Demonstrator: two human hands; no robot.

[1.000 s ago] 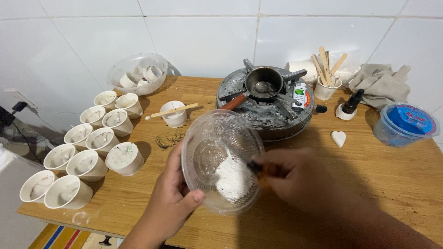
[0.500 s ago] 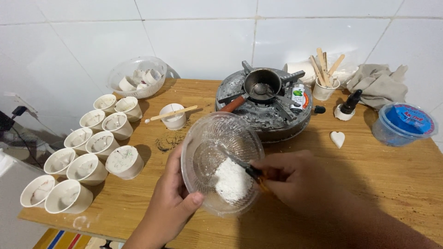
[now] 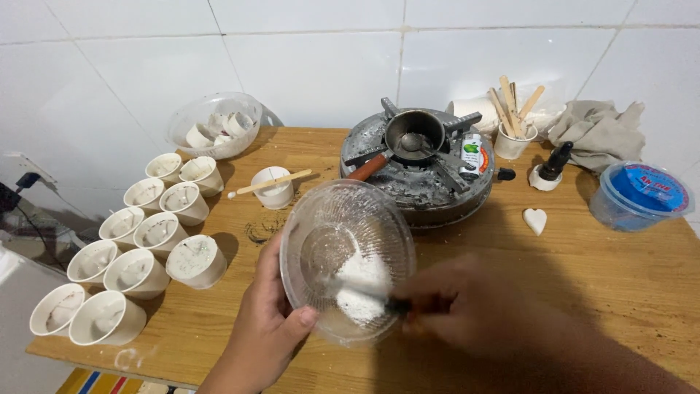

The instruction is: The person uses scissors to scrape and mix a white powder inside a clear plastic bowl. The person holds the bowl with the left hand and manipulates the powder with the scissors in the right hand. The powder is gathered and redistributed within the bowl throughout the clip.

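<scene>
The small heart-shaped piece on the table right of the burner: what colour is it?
White, plain with no pattern. The heart-shaped piece shows best in the head view, lying on the wooden table.

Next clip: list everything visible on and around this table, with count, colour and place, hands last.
clear bowl: one, transparent, holding white powder, tilted above the table's front middle
small tool: one, dark handle, blurred, inside the bowl
paper cups: about eleven, white, in rows at left
stirring cup: one, white, wooden stick across it, centre left
plastic bowl: one, clear, back left, with white pieces
burner: one, grey, back centre, small pot on top
stick cup: one, white, wooden sticks
dropper bottle: one, dark
heart: one, white
tub: one, blue lid, right
cloth: one, grey
left hand: holds the bowl
right hand: grips the tool
</scene>
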